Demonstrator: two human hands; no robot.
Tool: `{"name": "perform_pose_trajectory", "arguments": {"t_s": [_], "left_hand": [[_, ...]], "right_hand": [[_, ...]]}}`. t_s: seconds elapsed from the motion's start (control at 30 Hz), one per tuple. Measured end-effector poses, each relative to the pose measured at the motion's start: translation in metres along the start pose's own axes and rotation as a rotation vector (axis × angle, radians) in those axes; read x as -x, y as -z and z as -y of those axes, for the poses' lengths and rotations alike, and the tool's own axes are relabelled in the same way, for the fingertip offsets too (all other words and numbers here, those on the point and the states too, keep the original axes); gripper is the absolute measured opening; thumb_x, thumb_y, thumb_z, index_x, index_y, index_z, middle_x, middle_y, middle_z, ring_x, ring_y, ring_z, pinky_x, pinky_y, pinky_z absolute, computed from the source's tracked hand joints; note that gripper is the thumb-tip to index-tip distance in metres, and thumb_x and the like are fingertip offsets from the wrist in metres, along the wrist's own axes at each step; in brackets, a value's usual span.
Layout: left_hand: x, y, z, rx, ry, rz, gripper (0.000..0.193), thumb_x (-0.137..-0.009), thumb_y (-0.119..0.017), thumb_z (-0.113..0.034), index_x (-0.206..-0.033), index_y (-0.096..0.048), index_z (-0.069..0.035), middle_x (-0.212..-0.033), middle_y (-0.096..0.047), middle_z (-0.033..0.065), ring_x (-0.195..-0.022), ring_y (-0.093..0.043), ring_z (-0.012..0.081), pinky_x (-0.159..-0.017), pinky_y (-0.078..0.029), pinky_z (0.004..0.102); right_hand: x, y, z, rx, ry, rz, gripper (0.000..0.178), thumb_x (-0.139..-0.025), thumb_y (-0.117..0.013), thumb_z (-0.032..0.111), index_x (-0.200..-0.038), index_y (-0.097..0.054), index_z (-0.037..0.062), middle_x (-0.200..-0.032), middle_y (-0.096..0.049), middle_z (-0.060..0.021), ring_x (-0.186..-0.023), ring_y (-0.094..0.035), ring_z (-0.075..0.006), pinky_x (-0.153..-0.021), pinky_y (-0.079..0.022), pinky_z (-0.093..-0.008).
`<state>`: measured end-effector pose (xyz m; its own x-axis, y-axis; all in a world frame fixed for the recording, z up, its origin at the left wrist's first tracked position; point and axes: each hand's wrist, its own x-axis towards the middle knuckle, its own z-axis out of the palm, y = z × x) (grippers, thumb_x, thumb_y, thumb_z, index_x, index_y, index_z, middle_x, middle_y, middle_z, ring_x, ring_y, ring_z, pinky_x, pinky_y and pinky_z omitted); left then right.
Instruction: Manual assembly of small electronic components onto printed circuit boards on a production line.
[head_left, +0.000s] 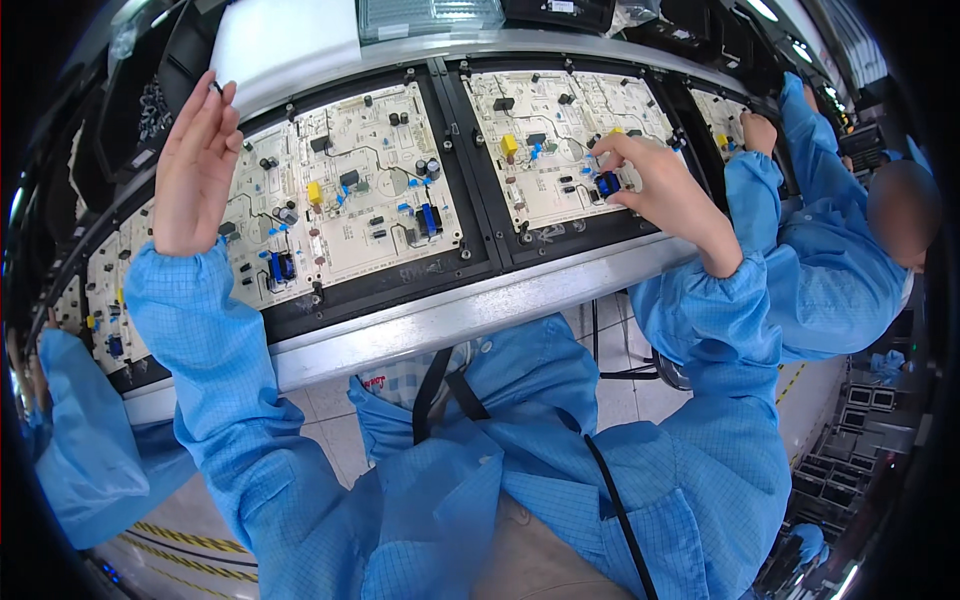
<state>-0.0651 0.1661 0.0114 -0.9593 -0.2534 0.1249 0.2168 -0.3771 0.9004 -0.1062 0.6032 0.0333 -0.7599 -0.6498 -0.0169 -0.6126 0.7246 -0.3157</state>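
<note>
My left hand [198,165] is raised over the left side of the bench, its fingertips pinched on a small black component [216,88] whose exact kind is too small to make out. Below and beside it lies a cream circuit board [365,250] in a black frame. To the right, my right hand [672,185] has its thumb and fingers curled round a blue and black transformer [607,184], which sits at the lower part of a second circuit board [555,212]. Yellow, black and small blue parts stand on both boards.
A metal rail [420,325] runs along the bench's near edge. Black bins [150,110] with loose parts stand at the far left, beside a white sheet [285,45] and a clear tray [430,18]. Co-workers in blue sleeves [750,190] work at the right and at the left edge.
</note>
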Motion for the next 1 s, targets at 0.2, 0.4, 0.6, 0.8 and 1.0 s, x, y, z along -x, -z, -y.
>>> {"name": "perform_pose_trajectory", "arguments": {"t_s": [0.2, 0.4, 0.6, 0.8, 1.0], "left_hand": [[-0.002, -0.007, 0.005, -0.002, 0.026, 0.005, 0.041, -0.093, -0.054, -0.013, -0.132, -0.045, -0.004, -0.118, -0.055, 0.0071, -0.092, -0.054, 0.0062, -0.083, -0.044, 0.0191], [0.007, -0.006, 0.006, 0.018, 0.064, -0.004, 0.037, -0.091, -0.057, -0.013, -0.126, -0.051, -0.002, -0.109, -0.059, 0.0061, -0.088, -0.054, 0.0057, -0.077, -0.043, 0.0189], [0.009, -0.030, 0.013, -0.110, 0.061, 0.003, 0.035, -0.091, -0.055, -0.011, -0.123, -0.052, 0.002, -0.106, -0.063, 0.0090, -0.083, -0.051, 0.0055, -0.075, -0.041, 0.0191], [0.012, -0.036, 0.010, -0.154, 0.079, -0.044, 0.033, -0.090, -0.056, -0.011, -0.121, -0.054, 0.002, -0.104, -0.063, 0.0090, -0.082, -0.051, 0.0056, -0.076, -0.040, 0.0192], [0.008, -0.039, 0.014, -0.189, 0.055, 0.017, 0.034, -0.089, -0.057, -0.012, -0.120, -0.055, 0.002, -0.102, -0.064, 0.0088, -0.083, -0.052, 0.0057, -0.076, -0.039, 0.0196]], "right_hand": [[-0.009, 0.005, -0.004, 0.086, 0.087, 0.007, 0.055, -0.062, -0.075, -0.001, -0.111, -0.051, 0.0083, -0.091, -0.061, -0.0082, -0.092, -0.057, -0.0285, -0.083, -0.045, -0.0382], [-0.091, 0.062, -0.022, 0.009, 0.290, 0.101, 0.044, -0.070, -0.070, 0.007, -0.111, -0.055, 0.0049, -0.092, -0.060, -0.0066, -0.080, -0.056, -0.0164, -0.076, -0.047, -0.0305], [-0.251, 0.069, -0.143, 0.171, -0.107, -0.415, 0.021, -0.082, -0.063, 0.022, -0.086, -0.067, 0.0026, -0.075, -0.066, -0.0116, -0.067, -0.063, -0.0232, -0.063, -0.050, -0.0315], [-0.305, 0.041, -0.157, 0.426, -0.163, -0.305, 0.018, -0.076, -0.055, 0.007, -0.087, -0.067, -0.0022, -0.091, -0.063, -0.0255, -0.088, -0.061, -0.0407, -0.080, -0.049, -0.0439], [-0.311, 0.048, -0.163, 0.620, -0.082, -0.155, 0.021, -0.075, -0.061, 0.008, -0.092, -0.066, -0.0016, -0.097, -0.062, -0.0248, -0.092, -0.061, -0.0394, -0.078, -0.050, -0.0415]]}}
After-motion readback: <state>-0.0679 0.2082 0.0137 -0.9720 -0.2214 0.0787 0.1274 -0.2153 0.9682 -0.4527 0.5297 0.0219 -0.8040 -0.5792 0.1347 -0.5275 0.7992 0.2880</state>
